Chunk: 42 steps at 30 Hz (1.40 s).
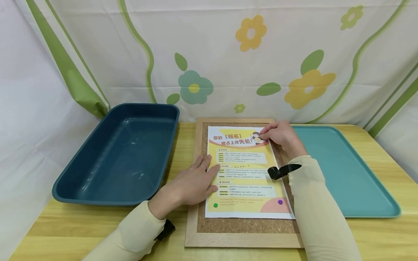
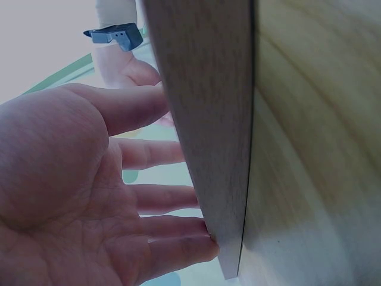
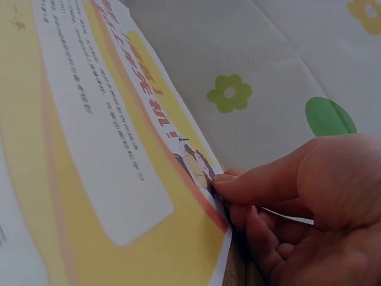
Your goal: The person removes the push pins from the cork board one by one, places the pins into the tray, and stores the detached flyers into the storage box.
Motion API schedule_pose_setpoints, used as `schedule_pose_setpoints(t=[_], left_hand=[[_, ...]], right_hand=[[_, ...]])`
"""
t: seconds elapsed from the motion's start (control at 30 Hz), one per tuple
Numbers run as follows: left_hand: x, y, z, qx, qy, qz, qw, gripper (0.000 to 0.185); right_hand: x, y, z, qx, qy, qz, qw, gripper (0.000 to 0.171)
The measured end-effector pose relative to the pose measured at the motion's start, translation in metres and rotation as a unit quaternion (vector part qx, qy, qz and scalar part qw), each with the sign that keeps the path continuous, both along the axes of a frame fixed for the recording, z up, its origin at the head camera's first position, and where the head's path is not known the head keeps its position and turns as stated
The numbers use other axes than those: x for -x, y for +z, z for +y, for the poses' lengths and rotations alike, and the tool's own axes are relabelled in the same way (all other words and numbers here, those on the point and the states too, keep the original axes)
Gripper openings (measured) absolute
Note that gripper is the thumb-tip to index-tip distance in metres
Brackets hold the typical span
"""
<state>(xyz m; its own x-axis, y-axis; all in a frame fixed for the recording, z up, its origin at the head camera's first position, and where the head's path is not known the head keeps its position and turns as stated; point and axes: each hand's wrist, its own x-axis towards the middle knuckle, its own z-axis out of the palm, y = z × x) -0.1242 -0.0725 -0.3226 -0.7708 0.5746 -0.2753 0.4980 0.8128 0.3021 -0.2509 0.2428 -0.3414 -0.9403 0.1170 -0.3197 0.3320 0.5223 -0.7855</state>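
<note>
A printed poster [image 1: 241,174] lies on a cork board [image 1: 248,226] with a wooden frame [image 1: 241,240]. A green pushpin [image 1: 215,205] sits at its lower left corner, a purple pushpin [image 1: 280,202] at its lower right. My left hand [image 1: 192,183] rests across the frame's left side, fingers spread, tips touching the poster's left edge. At the upper right edge, my right hand [image 1: 280,137] pinches the poster; in the right wrist view the thumb [image 3: 238,186] lies on the printed side, other fingers curled below. Whether a pin is under the fingertips is hidden.
A deep dark blue tub [image 1: 114,159] stands left of the board. Right of it lies a flat teal tray [image 1: 352,174], partly behind my right forearm. A white flowered curtain [image 1: 222,61] hangs along the back edge of the wooden table [image 1: 81,228].
</note>
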Motion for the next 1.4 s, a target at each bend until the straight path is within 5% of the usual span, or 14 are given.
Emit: schedule_pose_setpoints(t=[0.47, 1.4], left_hand=[[-0.003, 0.003, -0.001, -0.001, -0.001, 0.000, 1.0000, 0.063], [-0.001, -0.001, -0.001, -0.007, -0.001, 0.001, 1.0000, 0.063]], right_hand=[[-0.001, -0.001, 0.010, 0.032, 0.016, 0.049, 0.998, 0.029], [-0.005, -0.003, 0.020, 0.091, 0.006, 0.047, 0.995, 0.037]])
